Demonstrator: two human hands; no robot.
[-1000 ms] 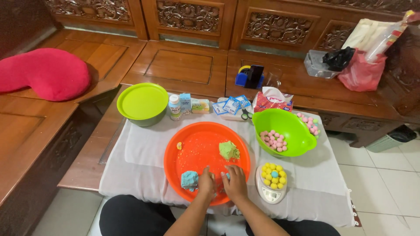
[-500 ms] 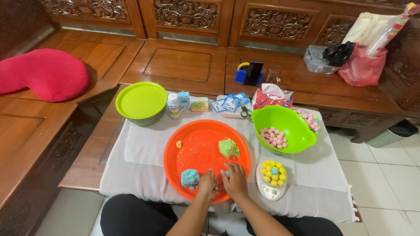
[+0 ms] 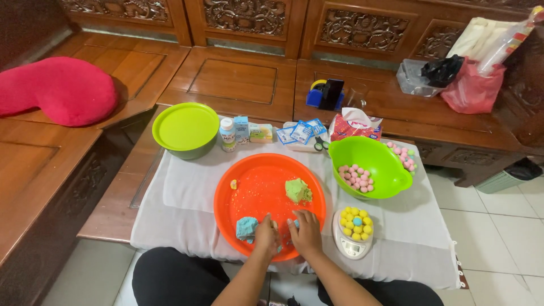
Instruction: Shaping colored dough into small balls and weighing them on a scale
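**Both hands down in the orange basin**

Landmark: orange basin (image 3: pixel 255 195) on a white cloth (image 3: pixel 181 198). Left hand (image 3: pixel 265 235) and right hand (image 3: pixel 307 232) sit side by side at the basin's near rim, fingers curled down and together; can't tell what they pinch, too small. Blue dough lump (image 3: pixel 246 228) is inside the basin, just left of the left hand. Green dough lump (image 3: pixel 297 191) sits further in, beyond the right hand. Right of the basin: green bowl (image 3: pixel 377 164) with pink balls (image 3: pixel 355 177), and a small scale (image 3: pixel 352 241) loaded with yellow balls. Lidded green bowl (image 3: pixel 187 129) is beyond the basin, to its left.
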